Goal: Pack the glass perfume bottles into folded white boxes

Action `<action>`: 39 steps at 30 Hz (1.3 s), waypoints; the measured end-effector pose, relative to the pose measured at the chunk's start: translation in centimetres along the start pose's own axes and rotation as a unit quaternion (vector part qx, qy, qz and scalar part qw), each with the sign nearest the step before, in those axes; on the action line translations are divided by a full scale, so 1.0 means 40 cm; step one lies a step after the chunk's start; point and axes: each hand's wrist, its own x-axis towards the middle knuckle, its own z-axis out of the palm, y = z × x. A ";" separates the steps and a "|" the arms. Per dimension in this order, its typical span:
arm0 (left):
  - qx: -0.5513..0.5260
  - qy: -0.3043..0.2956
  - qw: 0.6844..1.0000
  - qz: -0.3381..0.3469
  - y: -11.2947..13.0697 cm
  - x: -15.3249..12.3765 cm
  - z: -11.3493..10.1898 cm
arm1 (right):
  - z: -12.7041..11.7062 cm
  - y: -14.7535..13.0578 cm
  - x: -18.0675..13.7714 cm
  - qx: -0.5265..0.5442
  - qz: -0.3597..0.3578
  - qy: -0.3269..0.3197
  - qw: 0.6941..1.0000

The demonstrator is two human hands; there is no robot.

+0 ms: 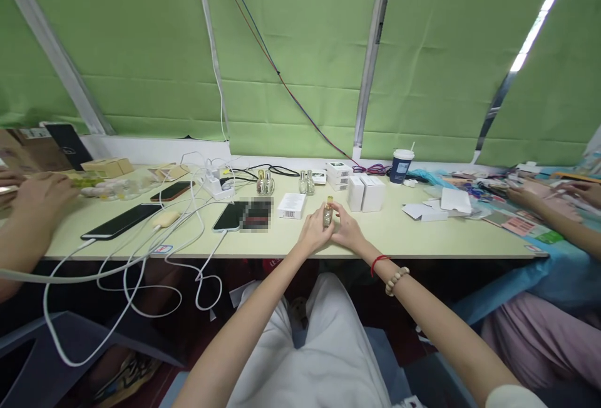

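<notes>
A small clear glass perfume bottle (327, 216) with a gold-coloured top stands upright between my hands, near the table's front edge. My left hand (314, 231) closes on it from the left. From the right, my right hand (347, 229) has its fingers against the bottle close to the top. Just beyond my left hand lies a flat white box (292, 205) with a barcode. Similar glass bottles stand farther back, one group (265, 183) behind the phone and another group (307, 182) behind the flat box.
White boxes (372, 193) stand right of my hands, with a stack (339, 175) behind. A lidded cup (401, 166) with a straw is at the back. Phones, white cables and a power strip (218, 184) lie left. Other people's hands work at both ends.
</notes>
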 end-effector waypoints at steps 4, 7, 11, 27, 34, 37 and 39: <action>-0.011 0.027 1.000 -0.010 0.000 -0.004 -0.004 | 0.005 -0.003 -0.002 0.033 0.014 -0.009 0.999; -0.025 0.030 0.999 -0.027 -0.003 -0.006 -0.006 | 0.008 -0.006 -0.004 0.040 0.014 -0.002 0.999; -0.023 0.025 0.999 -0.026 0.003 -0.009 -0.008 | 0.012 0.000 -0.004 0.046 0.027 0.010 0.999; 0.006 0.042 0.999 -0.033 -0.005 -0.003 -0.004 | -0.001 -0.027 -0.002 0.006 0.082 0.019 0.996; -0.039 0.017 0.999 -0.021 0.001 -0.007 -0.017 | -0.009 -0.027 -0.004 -0.005 0.048 0.045 0.998; -0.092 -0.001 0.996 0.009 -0.007 -0.002 -0.017 | -0.009 -0.018 -0.002 0.034 0.061 0.071 0.995; -0.109 0.003 0.994 0.015 -0.014 0.004 -0.013 | -0.001 -0.016 0.003 0.077 0.098 0.100 0.987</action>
